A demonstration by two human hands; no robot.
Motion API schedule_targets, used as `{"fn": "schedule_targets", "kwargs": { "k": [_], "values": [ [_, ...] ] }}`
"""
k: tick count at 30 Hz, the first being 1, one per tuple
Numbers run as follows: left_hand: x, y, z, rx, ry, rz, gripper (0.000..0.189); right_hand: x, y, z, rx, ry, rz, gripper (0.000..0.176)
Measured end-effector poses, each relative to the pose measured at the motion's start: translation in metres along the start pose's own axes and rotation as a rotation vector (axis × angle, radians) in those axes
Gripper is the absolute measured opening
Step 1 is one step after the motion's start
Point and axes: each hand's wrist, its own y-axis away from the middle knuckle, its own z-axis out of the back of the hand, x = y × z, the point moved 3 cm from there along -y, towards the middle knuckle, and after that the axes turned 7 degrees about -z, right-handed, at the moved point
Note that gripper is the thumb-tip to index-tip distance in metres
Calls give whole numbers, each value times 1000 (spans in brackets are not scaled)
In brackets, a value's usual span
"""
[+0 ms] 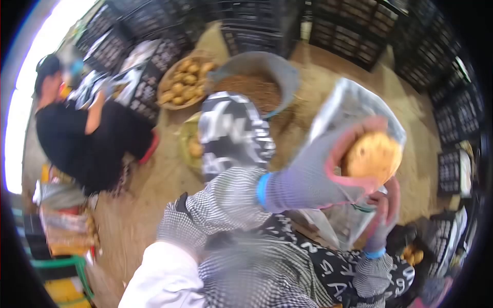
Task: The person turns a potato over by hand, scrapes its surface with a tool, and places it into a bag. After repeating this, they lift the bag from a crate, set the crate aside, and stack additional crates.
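Observation:
My left hand [334, 172], in a grey knit glove with a pink palm and blue cuff, is closed around a round yellow potato [374, 158] with small brown spots. It holds the potato up over a large whitish plastic bag [336, 97]. Just below and to the right is my right hand [385, 210], gloved the same way. Its fingers are bent and apart, close under the potato, and I see nothing in them. The bag stands with its mouth open, partly hidden behind my left hand and forearm.
A basket of potatoes [167, 92] stands beside a grey-blue tub [287, 77] with brown material inside. A yellowish sack [187, 138] sits near my patterned knee [231, 128]. Black crates [354, 33] are stacked around the back and right. Another person [82, 133] sits at the left.

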Motion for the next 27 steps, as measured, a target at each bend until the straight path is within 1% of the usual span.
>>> {"fn": "schedule_targets", "kwargs": {
  "k": [1,2,4,5,6,7,8,9,11,14,16,18,20,21,23,24,25,26,27],
  "values": [
    [-31,4,28,-125,19,-49,79,-7,-5,2,-18,31,27,52],
    [-58,9,56,-246,-37,-122,78,-13,-9,-2,-47,57,6,51],
    [-108,38,116,-592,-300,-272,76,-22,-16,-6,-140,139,-23,50],
    [-124,56,140,-662,-508,-312,75,-28,-18,-2,-155,179,-38,48],
    [-133,73,169,-577,-980,-398,76,-40,-23,0,-166,194,-36,47],
    [-142,93,185,-469,-1160,-398,78,-57,-26,6,-172,206,-11,48],
    [-146,109,198,-463,-1143,-379,82,-65,-28,9,-149,192,-48,48],
    [-150,118,197,-459,-1321,-317,83,-68,-29,8,-153,154,-115,47],
    [-147,131,196,-589,-1164,-295,83,-66,-25,4,-135,181,-122,47],
    [-149,135,204,-572,-1191,-334,82,-86,-27,12,-158,225,-157,47],
    [-146,134,203,-563,-1268,-323,82,-89,-23,16,-141,243,-151,47],
    [-146,125,201,-517,-1335,-324,82,-90,-23,21,-130,255,-160,47],
    [-150,111,197,-425,-1374,-329,81,-87,-26,20,-96,216,-146,45],
    [-153,97,192,-364,-1401,-368,81,-78,-27,25,-106,202,-143,45],
    [-154,58,174,-221,-1392,-476,80,-14,-25,-8,-71,179,-109,42],
    [-155,32,153,-115,-1347,-471,80,11,-21,-24,-63,112,-94,41],
    [-155,7,128,0,-1291,-471,79,48,-14,-39,34,198,-74,42],
    [-144,-12,103,135,-1269,-498,77,87,-10,-57,177,-26,-39,50],
    [-133,-28,75,277,-1241,-549,74,97,-7,-64,181,-108,55,62]
  ]
}}
